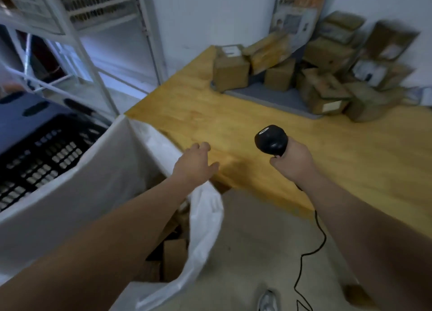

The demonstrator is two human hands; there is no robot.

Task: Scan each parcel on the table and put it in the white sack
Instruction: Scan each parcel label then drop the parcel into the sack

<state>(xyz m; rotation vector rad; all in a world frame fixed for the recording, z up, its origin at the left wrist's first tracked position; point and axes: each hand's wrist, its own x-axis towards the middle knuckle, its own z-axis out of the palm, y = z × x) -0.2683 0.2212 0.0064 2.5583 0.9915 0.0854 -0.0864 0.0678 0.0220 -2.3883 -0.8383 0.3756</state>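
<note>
The parcels (322, 93) sit heaped at the bench's (233, 123) far corner. They're small taped cartons, likely light and stiff, best taken across two sides, label up. The sack (205, 217) gapes by the bench's near corner. Over that corner the left hand (194, 163) hangs loose and empty, and the right hand (294, 163) grips the scanner (271, 138).

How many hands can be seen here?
2. The left hand hangs open over the rim of the white sack, by the table edge; the right hand grips the black scanner above the table.
</note>
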